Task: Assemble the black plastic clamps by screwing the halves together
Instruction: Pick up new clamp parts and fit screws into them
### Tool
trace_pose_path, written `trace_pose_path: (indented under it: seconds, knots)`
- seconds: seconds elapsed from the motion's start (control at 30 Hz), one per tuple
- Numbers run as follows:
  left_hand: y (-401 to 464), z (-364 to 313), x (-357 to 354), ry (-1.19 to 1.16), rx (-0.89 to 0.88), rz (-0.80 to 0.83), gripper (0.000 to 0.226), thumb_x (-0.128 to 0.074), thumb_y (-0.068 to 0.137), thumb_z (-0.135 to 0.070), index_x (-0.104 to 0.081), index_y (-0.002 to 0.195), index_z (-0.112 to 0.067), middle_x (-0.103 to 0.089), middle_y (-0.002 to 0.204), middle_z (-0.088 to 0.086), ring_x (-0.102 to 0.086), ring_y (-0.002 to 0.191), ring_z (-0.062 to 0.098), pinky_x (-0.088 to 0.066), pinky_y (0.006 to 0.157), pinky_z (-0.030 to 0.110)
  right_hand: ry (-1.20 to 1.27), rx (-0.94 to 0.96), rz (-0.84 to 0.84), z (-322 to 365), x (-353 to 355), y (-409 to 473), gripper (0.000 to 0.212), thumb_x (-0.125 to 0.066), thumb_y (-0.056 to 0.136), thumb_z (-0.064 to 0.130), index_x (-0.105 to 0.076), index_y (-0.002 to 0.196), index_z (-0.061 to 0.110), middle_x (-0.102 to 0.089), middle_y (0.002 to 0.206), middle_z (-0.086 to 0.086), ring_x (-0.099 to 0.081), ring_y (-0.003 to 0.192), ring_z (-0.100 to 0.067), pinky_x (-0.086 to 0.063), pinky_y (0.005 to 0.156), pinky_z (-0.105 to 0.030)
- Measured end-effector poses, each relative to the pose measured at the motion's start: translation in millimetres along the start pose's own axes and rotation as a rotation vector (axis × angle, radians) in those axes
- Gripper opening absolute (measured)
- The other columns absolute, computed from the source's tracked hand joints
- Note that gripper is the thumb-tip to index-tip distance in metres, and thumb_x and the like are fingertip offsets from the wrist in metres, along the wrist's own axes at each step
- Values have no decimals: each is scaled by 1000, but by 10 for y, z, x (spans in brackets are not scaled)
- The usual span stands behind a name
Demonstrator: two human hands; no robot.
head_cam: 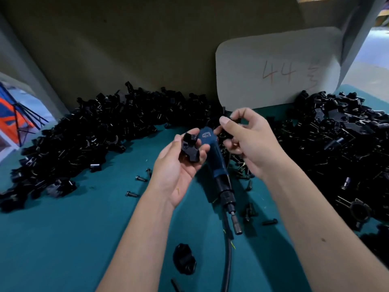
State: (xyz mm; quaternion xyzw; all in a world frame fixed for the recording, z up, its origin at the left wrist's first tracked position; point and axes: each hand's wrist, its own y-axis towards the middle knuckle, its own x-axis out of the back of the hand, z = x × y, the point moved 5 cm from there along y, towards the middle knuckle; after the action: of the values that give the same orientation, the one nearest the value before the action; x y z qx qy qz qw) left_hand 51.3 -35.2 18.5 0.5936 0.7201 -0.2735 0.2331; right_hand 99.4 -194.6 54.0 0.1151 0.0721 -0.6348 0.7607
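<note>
A teal table point(84, 239) carried heaps of black clamp parts point(88, 133) left and right, loose screws point(131, 194), a blue screwdriver point(219, 165) and, nearest, one clamp point(184, 261).

One wide-angle view from the person's head looks forward and steeply down, close over both raised hands; the green bench point(73, 239) stretches below and beyond the fingers point(224, 121).
</note>
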Motion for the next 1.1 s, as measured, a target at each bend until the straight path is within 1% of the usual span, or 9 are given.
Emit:
trace_pose_path:
  seconds: [0.17,0.33,0.53,0.67,0.77,0.87,0.97,1.03,1.1]
  knots:
    - [-90,-38,116,17,-5,-10,45,-35,114,-27,-67,120,5,-73,88,13,-74,78,23,-61,68,26,72,-79,181,-183,-97,-98,12,-64,101,6,-53,103,12,-73,90,-15,-57,61,-15,-44,50,-19]
    - [-58,-47,231,-46,-2,-84,42,-36,113,-26,-67,113,3,-73,84,14,-77,79,27,-61,64,25,94,-44,236,-226,-44,-135,22,-64,98,-1,-57,109,16,-69,101,-19,-60,70,-19,-48,58,-22]
    - [40,-92,207,-541,28,-67,40,-40,112,-25,-65,106,5,-72,86,19,-75,72,26,-61,61,26,-202,105,392,-143,-203,-179,19,-65,98,4,-74,105,19,-43,77,-12,-36,51,-17,-27,44,-22]
    - [82,-30,264,-632,81,-99,39,-46,110,-31,-60,125,2,-75,93,17,-75,69,22,-59,55,24,-526,227,550,-84,-426,-296,15,-81,89,13,-82,100,23,-69,74,11,-54,64,1,-43,64,-16]
    - [93,72,263,-629,172,-89,43,-53,106,-39,-68,116,1,-76,99,11,-75,71,16,-62,68,23,-850,327,608,-128,-660,-385,19,-91,77,31,-82,93,31,-71,87,27,-62,91,12,-43,83,-9]
    - [55,118,278,-658,229,-72,51,-59,103,-42,-76,90,4,-77,103,5,-76,76,14,-63,67,28,-968,297,617,-215,-817,-443,18,-89,78,34,-78,92,30,-74,94,15,-65,98,-4,-52,93,-37]
    - [44,103,329,-630,227,-113,55,-58,103,-44,-77,83,4,-78,102,3,-77,79,12,-63,73,26,-987,298,622,-225,-861,-452,7,-81,88,26,-76,91,28,-74,94,11,-65,100,-11,-51,95,-44]
    - [41,100,329,-577,233,-131,54,-57,103,-47,-77,91,2,-78,101,1,-76,81,10,-59,88,23,-989,307,649,-202,-848,-455,6,-78,90,23,-75,88,27,-74,92,11,-64,98,-3,-49,96,-37]
    - [54,86,334,-530,209,-170,50,-55,104,-48,-69,112,0,-77,102,2,-74,84,10,-49,107,22,-960,271,712,-186,-809,-461,8,-78,91,23,-74,85,26,-73,89,14,-57,91,16,-41,89,-15]
